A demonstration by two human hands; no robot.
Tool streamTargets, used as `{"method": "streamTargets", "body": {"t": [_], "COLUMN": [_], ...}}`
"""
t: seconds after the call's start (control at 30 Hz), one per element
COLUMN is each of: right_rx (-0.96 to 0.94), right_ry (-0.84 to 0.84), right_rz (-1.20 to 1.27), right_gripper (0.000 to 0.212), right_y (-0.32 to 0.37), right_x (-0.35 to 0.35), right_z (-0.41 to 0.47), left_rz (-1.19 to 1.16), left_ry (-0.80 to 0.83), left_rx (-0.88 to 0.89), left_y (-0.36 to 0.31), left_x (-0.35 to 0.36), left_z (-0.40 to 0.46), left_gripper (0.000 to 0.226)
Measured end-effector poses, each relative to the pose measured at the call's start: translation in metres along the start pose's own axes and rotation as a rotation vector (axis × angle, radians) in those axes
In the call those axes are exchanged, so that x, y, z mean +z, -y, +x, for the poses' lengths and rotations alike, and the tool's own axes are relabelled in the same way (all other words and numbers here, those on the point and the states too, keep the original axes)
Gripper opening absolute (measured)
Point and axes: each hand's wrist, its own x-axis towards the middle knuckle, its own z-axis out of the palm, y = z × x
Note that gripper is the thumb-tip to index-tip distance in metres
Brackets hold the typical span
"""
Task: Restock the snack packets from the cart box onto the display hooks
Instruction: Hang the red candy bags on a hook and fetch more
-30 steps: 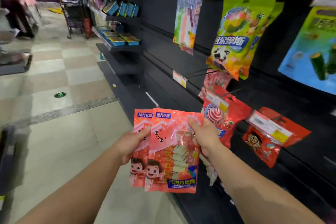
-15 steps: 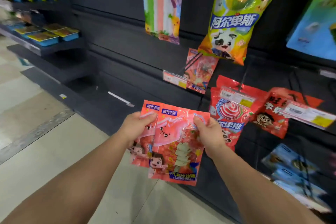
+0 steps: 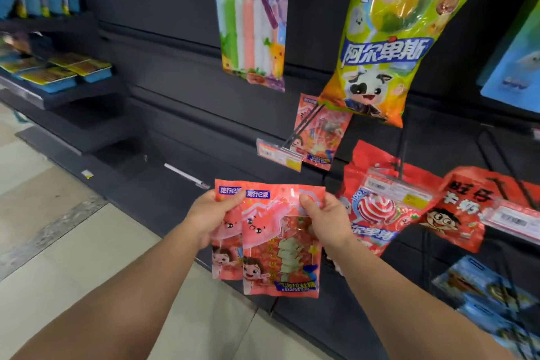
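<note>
Dark display wall (image 3: 181,73), with hanging stock: a large green sweet bag (image 3: 388,38), a pastel stick packet (image 3: 252,20), red lollipop bags (image 3: 377,207). Both my forearms reach forward from the lower edge. My left hand (image 3: 210,216) pinches the top left corner of the rear pink snack packet (image 3: 226,257), thumb on its face. My right hand (image 3: 327,219) grips the upper right edge of the front pink snack packet (image 3: 277,248), thumb in front, fingers hidden behind. The two packets overlap, held upright before the wall, below a hook (image 3: 304,128) carrying one matching packet (image 3: 321,131). Its price tag (image 3: 279,153) is blurred; goods at the right edge are cut off.
</note>
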Motion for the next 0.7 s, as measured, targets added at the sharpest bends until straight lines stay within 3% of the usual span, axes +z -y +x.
{"method": "streamTargets", "body": {"t": [0.27, 0.47, 0.57, 0.7], "right_rx": [0.024, 0.018, 0.005, 0.005], "right_ry": [-0.057, -0.202, -0.185, -0.102], "right_rz": [0.009, 0.193, 0.23, 0.305], "right_gripper": [0.008, 0.008, 0.009, 0.013], "right_y": [-0.019, -0.014, -0.01, -0.001], "right_x": [0.022, 0.041, 0.044, 0.04], "right_z": [0.032, 0.056, 0.062, 0.066], "left_rz": [-0.006, 0.056, 0.094, 0.122], "left_ry": [-0.088, -0.012, 0.038, 0.057], "left_rx": [-0.059, -0.024, -0.043, -0.038], "left_y": [0.012, -0.019, -0.028, -0.035], "left_x": [-0.042, -0.068, -0.078, -0.074], "left_z": [0.069, 0.139, 0.157, 0.158], "left_gripper": [0.029, 0.034, 0.058, 0.047]}}
